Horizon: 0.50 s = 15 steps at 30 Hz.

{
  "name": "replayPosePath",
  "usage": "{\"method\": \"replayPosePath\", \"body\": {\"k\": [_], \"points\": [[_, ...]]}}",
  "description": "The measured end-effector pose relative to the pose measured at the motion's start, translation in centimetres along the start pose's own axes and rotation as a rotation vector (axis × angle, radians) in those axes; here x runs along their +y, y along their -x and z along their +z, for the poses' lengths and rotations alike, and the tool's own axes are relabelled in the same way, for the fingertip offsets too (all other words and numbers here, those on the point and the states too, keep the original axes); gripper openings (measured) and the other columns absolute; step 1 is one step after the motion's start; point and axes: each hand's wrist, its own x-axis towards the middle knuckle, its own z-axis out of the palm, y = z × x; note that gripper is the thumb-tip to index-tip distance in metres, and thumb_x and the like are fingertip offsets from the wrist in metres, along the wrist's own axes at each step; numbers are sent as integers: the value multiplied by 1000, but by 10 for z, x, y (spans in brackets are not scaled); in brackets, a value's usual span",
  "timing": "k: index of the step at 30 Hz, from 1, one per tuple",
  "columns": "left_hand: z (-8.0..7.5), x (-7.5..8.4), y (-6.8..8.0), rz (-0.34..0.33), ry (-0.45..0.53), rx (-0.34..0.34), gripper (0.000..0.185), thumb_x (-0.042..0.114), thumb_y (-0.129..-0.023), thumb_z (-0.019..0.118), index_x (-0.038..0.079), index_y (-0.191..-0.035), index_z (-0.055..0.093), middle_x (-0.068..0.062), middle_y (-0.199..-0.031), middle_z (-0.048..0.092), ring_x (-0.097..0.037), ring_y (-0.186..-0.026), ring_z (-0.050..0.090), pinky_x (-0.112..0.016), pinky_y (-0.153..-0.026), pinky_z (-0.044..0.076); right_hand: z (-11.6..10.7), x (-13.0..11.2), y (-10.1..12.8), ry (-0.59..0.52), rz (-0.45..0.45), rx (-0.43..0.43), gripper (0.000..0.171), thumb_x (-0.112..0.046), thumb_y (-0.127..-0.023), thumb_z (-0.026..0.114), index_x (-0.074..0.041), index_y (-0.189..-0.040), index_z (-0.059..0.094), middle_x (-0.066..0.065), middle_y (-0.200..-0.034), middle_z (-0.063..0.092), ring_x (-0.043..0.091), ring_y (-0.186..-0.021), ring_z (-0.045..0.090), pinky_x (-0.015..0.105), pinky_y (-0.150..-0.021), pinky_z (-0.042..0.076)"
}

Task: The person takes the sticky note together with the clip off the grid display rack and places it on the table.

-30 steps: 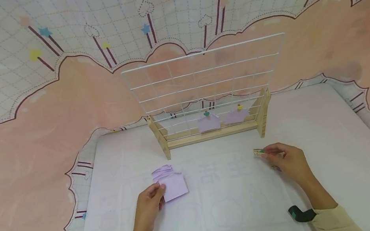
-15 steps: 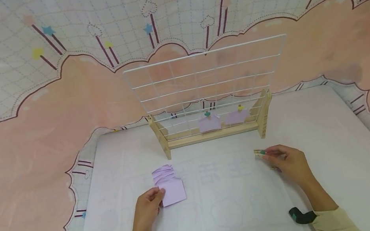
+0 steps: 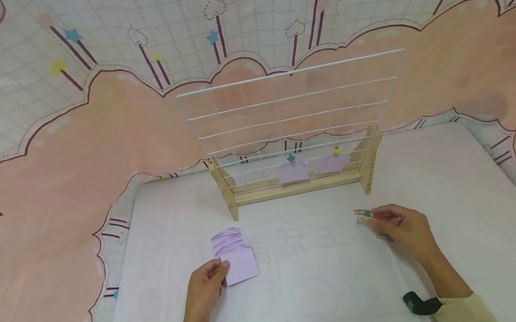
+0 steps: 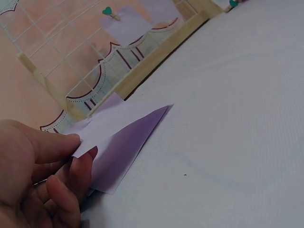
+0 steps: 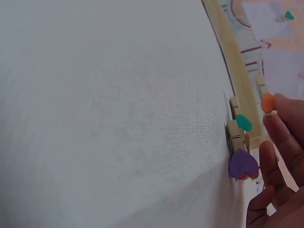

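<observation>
A white tabletop (image 3: 450, 243) fills the lower half of the view under soft, even light. Behind its far edge and along both side edges hangs a fabric backdrop (image 3: 62, 157) with pink scalloped clouds, a pale grid, stars and hearts.

Only faint, unreadable characters on the white table mat (image 3: 308, 298).
</observation>
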Motion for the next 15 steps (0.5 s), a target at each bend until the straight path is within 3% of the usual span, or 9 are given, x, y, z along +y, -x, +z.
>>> {"method": "replayPosePath", "body": {"k": [15], "points": [[-4,7,7,-5,-32,-13,26,19,-93,74,-2,-109,71,-4,-74,70,-13,-61,54,-23,-50,40,-2,4,-1,34,-38,-10,22,-14,-87,82,-9,-107,77,9,-98,79,0,-74,62,21,-54,52]]}}
